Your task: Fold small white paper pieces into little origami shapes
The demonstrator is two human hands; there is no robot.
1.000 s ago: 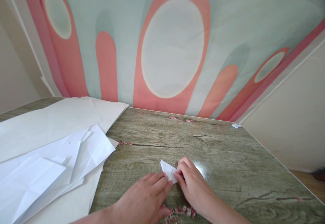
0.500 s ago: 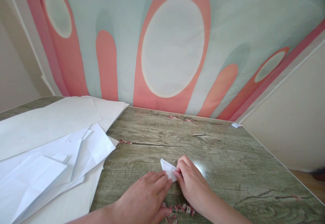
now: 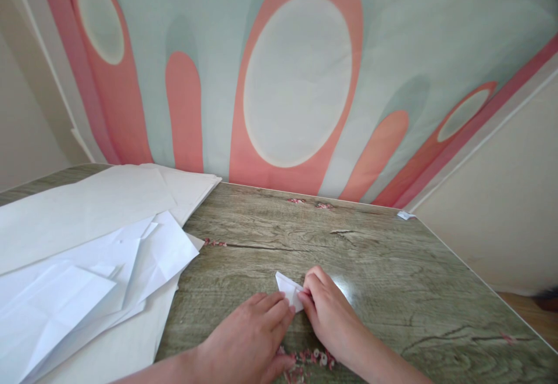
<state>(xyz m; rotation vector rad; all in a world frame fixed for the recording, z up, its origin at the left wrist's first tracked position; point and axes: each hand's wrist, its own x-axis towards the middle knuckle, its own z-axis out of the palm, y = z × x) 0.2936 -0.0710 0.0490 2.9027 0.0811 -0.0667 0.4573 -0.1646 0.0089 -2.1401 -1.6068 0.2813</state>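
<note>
white folded paper (image 3: 288, 287) sits right of the big paper stack (image 3: 96, 204), on the woodgrain table (image 3: 392, 268). left hand (image 3: 248, 333) has its fingers laid over it, not gripping, probably so it won't slide, while the right hand (image 3: 329, 309) pinches the edge, thumb against finger, i guess for control.

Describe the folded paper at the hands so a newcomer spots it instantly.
On the wood-patterned table, look to the near middle, where the left hand and right hand nearly meet. Both touch a small white folded paper. Unlike the broad paper pile at left, it's compact, with a pointed corner.
</note>
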